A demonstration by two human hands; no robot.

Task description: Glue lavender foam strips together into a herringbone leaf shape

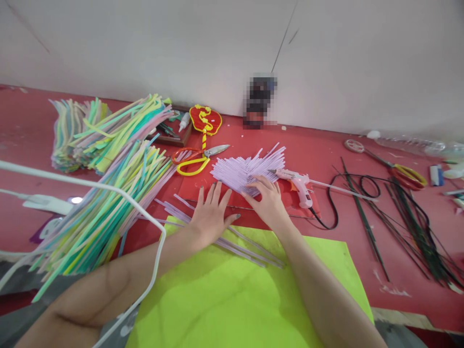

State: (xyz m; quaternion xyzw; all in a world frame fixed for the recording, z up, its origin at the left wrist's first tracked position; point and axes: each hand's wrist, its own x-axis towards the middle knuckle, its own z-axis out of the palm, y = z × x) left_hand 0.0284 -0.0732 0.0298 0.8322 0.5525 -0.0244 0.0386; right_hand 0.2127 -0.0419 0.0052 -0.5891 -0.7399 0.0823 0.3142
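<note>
A fan of lilac pipe cleaners [243, 170] lies on a red mat [194, 186] in the middle of the table. My right hand [267, 199] rests on its near edge with the fingers stretched flat, pressing the lilac strands. My left hand [212, 212] lies palm down on the red mat just left of the fan, fingers spread and holding nothing. Loose lilac pipe cleaners [235, 244] run under both forearms across a lime-green sheet [232, 295]. A pink glue gun [299, 182] lies right beside my right hand.
Large heaps of pastel pipe cleaners [108, 193] fill the left side. Orange-and-yellow scissors [195, 157] and a red-and-yellow ornament [205, 120] lie behind the fan. Dark wires [406, 222] and other scissors [402, 170] lie at right. A white cable [119, 193] crosses the left foreground.
</note>
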